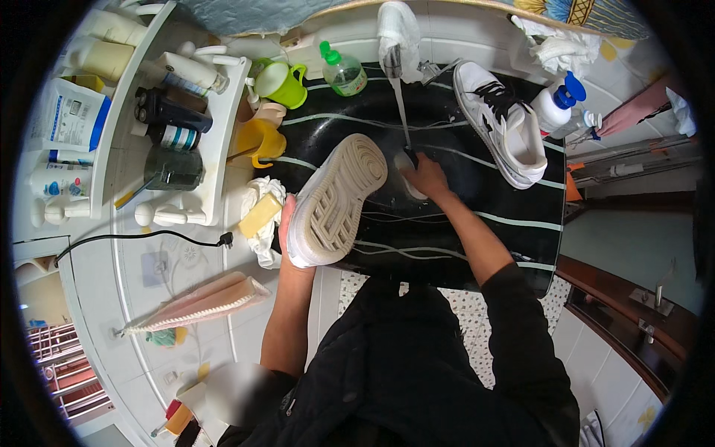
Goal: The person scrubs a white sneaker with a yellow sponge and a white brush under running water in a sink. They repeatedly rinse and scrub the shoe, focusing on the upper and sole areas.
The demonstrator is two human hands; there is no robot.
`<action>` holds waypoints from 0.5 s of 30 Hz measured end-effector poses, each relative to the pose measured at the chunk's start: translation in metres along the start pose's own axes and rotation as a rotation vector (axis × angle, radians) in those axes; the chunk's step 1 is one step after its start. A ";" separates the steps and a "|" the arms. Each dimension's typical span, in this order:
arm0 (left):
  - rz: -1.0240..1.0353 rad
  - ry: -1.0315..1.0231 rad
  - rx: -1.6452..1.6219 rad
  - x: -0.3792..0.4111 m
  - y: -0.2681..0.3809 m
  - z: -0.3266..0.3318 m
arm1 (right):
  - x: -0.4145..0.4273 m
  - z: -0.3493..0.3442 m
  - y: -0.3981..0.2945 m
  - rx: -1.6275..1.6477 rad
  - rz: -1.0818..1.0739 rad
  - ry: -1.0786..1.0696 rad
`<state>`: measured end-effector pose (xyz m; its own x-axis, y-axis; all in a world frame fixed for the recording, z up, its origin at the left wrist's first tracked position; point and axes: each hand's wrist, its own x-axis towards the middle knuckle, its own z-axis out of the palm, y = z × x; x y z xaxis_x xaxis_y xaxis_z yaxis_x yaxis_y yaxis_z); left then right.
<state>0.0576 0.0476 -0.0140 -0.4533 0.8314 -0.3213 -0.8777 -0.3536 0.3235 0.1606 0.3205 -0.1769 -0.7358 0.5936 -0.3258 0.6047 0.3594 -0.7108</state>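
Observation:
My left hand (287, 226) grips a white sneaker (335, 204) by its heel side. Its ribbed beige sole faces up, tilted over the left of the black sink (385, 246). In the basin, my right hand (427, 177) holds what looks like a scrubbing brush (404, 165), pale with a dark part, partly hidden by the fingers. Water runs from the metal faucet (393, 61), wrapped in white cloth, down onto it. The other white sneaker (503, 125), with black laces, stands on the counter at right.
Yellow soap (261, 215) lies on crumpled white cloth (267, 187) beside my left hand. Yellow cup (262, 139), green mug (282, 84) and green-capped bottle (343, 72) line the left and back. A blue-pump bottle (553, 106) stands behind the right sneaker. A wall shelf (223, 167) holds toiletries.

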 end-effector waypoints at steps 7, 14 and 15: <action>-0.085 0.042 0.032 0.004 -0.007 -0.020 | -0.038 -0.023 -0.047 0.808 -0.021 -0.045; -0.178 -0.055 0.023 -0.004 -0.003 0.005 | -0.064 -0.043 -0.090 0.810 -0.035 -0.027; -0.156 0.018 0.066 -0.008 -0.003 0.003 | -0.065 -0.042 -0.093 0.826 -0.040 -0.026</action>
<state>0.0642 0.0434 -0.0101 -0.3158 0.8659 -0.3879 -0.9257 -0.1916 0.3260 0.1651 0.2786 -0.0640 -0.7650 0.5709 -0.2981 0.1671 -0.2711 -0.9479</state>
